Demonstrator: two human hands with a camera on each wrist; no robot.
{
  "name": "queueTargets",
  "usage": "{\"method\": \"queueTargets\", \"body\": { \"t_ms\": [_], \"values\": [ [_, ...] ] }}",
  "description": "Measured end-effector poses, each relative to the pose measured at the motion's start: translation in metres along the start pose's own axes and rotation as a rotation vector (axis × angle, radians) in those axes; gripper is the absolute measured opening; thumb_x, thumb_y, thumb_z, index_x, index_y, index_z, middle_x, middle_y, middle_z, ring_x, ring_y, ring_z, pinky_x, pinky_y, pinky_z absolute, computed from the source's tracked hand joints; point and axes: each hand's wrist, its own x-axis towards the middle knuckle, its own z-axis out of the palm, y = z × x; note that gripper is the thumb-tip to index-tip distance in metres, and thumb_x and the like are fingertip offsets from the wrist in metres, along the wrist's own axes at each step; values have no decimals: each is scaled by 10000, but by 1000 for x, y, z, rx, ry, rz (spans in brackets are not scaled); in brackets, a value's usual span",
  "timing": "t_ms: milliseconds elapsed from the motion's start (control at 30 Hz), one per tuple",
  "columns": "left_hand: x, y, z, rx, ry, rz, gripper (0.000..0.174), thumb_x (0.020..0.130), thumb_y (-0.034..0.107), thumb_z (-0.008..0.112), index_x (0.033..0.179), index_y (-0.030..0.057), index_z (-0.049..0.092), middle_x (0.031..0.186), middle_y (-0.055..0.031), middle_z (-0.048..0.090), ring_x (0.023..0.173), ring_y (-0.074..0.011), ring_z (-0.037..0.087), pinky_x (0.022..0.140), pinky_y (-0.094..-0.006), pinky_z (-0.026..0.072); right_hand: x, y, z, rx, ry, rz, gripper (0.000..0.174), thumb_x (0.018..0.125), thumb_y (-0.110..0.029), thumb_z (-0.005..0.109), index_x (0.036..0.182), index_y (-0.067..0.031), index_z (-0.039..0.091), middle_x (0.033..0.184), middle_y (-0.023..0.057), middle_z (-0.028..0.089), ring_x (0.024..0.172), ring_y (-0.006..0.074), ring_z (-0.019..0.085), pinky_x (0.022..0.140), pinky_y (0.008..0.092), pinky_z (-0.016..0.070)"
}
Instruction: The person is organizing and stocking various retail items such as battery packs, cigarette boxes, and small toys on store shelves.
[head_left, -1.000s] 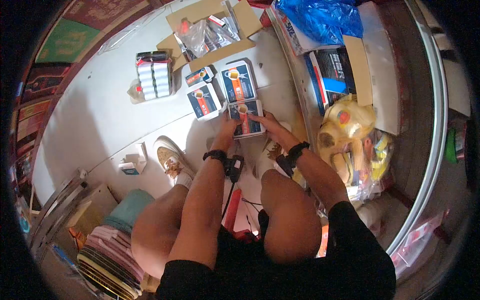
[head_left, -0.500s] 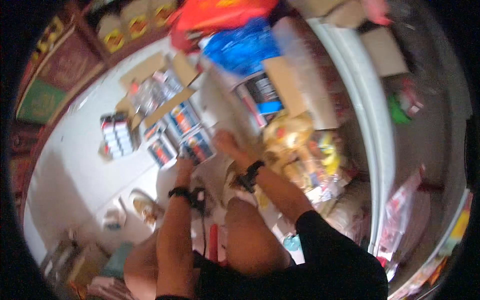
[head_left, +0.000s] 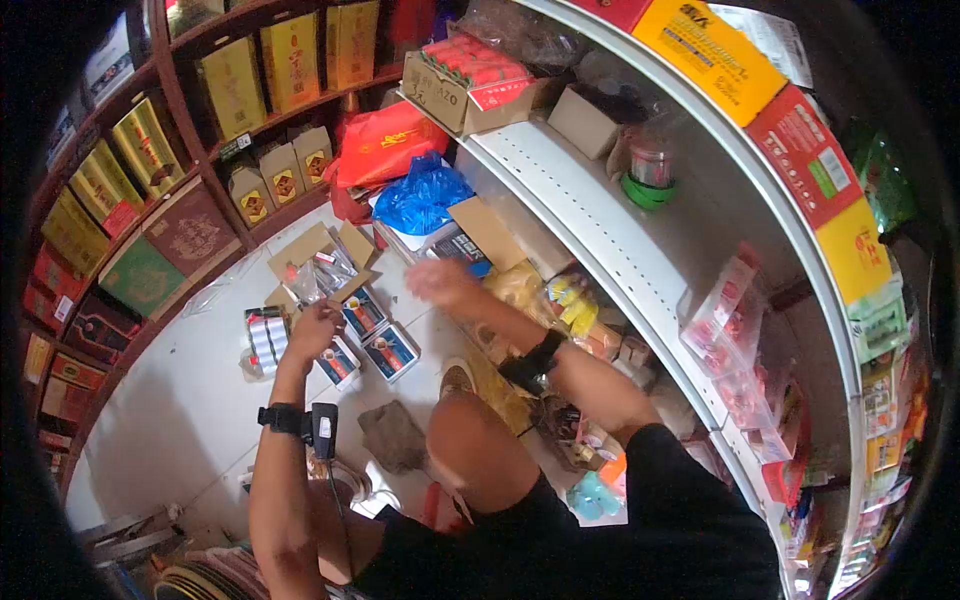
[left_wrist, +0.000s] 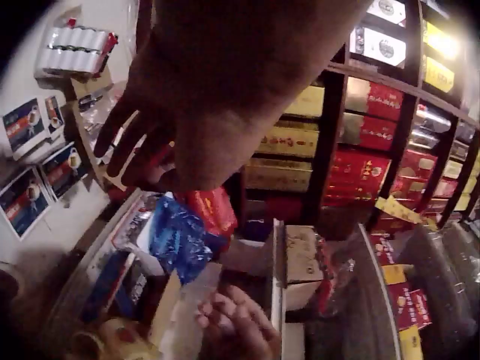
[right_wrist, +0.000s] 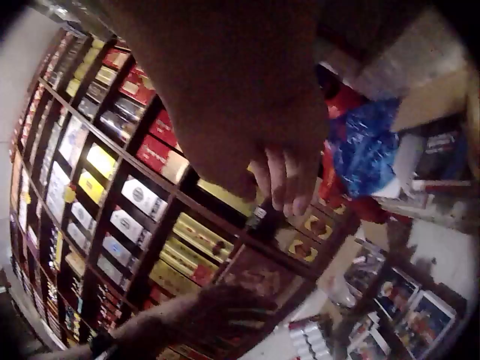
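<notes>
My left hand [head_left: 318,330] is above the floor beside an open cardboard box [head_left: 358,285] of small packages, near several dark blue boxes with orange bands [head_left: 390,352]. In the left wrist view the left hand [left_wrist: 180,127] has its fingers spread and holds nothing. My right hand [head_left: 445,284], slightly blurred, hovers right of those boxes, near a box with a blue bag [head_left: 418,195] behind it. The right wrist view shows this right hand [right_wrist: 262,161] empty, with fingers loosely bent. Neither hand touches a box that I can make out.
A wrapped pack of white rolls [head_left: 268,340] lies left of the cardboard box. Wooden shelves [head_left: 195,150] with gift boxes stand at the left and back. A white metal shelf [head_left: 600,215] runs along the right. A grey cloth [head_left: 393,436] lies by my knee.
Both hands have let go of the dark blue box and moved apart, the left one toward the open cardboard box. The head view has swung to show more of the shelves at the back and right.
</notes>
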Motion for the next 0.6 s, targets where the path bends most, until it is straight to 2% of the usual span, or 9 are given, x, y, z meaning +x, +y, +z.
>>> {"method": "queueTargets", "body": {
  "t_ms": [100,167,233,333,367,433,467,567,600],
  "values": [
    [-44,11,4,-46,17,139,346,889,144,549,1202,-2,571,920,-82,671,753,-143,622,628,-269,496,62,-139,-77,-99,506,279,266,841,-177,735,994,-10,593,868,101,630,787,163,610,763,293,497],
    [-37,2,6,-26,17,117,348,893,159,565,1202,-1,573,954,-96,686,780,-156,647,662,-273,500,72,-132,-95,-204,563,278,332,823,-190,761,1002,-4,553,903,109,608,816,178,580,787,321,482],
    [-39,-16,11,-1,18,60,360,892,172,583,1200,-14,578,969,-106,698,827,-168,675,680,-286,513,98,-106,-132,-744,688,-110,387,792,-188,792,1043,9,573,937,146,649,847,221,642,751,344,526],
    [-22,-29,12,173,6,100,317,867,210,613,1125,28,643,906,-146,713,853,-233,702,730,-346,530,128,-69,-162,-781,779,38,600,740,-194,844,1210,9,531,1124,157,636,1032,226,623,872,346,519],
    [-16,-32,11,307,37,130,300,855,220,621,1093,43,664,883,-165,714,850,-267,705,749,-368,532,129,-84,-159,-782,770,39,600,740,-194,844,1210,9,531,1124,157,636,1032,226,623,872,346,519],
    [-19,-13,21,459,127,276,271,833,227,626,1037,57,680,891,-207,704,874,-343,693,783,-406,526,135,-136,-145,-118,456,517,887,643,-230,912,1354,10,440,1310,177,554,1245,260,514,1046,383,427],
    [-18,-14,24,478,97,270,270,834,223,618,1032,49,677,900,-218,701,881,-359,688,793,-415,523,150,-42,-166,-3,420,346,963,563,-229,954,1355,-2,456,1360,175,520,1293,279,471,1093,395,386],
    [-28,-1,26,470,67,214,265,851,222,594,1024,38,673,927,-241,693,921,-394,676,831,-456,516,164,-3,-152,-443,588,179,1013,603,-399,933,1368,34,430,1316,181,568,1158,274,584,1006,385,456],
    [-27,2,25,512,86,236,269,857,220,587,1034,38,674,949,-247,690,944,-405,667,847,-469,513,182,9,-159,-413,512,344,1007,587,-439,931,1353,14,460,1343,179,526,1184,279,547,1033,399,430]
  ]
}}
